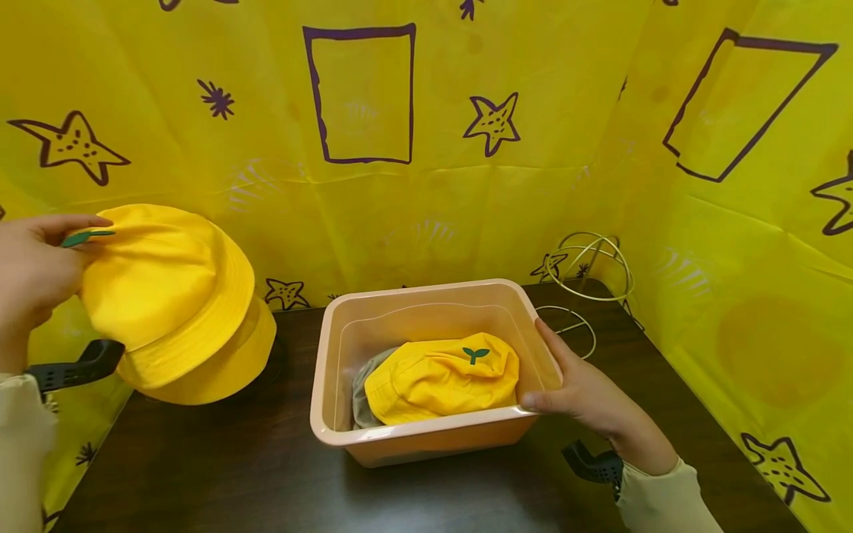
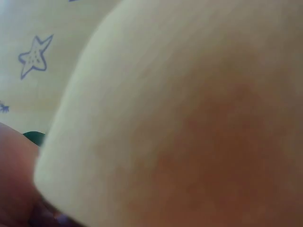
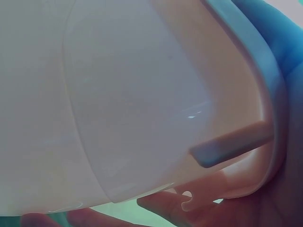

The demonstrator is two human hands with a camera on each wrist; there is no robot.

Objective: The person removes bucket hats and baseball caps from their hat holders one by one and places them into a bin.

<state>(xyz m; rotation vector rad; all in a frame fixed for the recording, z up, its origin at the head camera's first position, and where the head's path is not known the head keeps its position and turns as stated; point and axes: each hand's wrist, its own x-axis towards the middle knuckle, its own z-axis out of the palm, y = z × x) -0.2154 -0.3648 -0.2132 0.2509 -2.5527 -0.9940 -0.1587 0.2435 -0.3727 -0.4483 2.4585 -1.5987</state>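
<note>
At far left, raised above the worktop (image 1: 266, 474): left hand (image 1: 33, 274), fingers (image 1: 73, 222) pinching the crown of a yellow hat (image 1: 173, 296) by its green sprout (image 1: 85, 237); palm cut off by the frame edge. Left wrist view: blurred cloth only. Right of those fingers: pink tub (image 1: 413, 437) holding a second hat (image 1: 443, 377) atop grey cloth (image 1: 363, 385), mostly hidden. Right hand (image 1: 586, 392): straight fingers against the tub's right wall, thumb on its rim. Right wrist view: tub underside, fingertips (image 3: 165, 205) partly visible.
</note>
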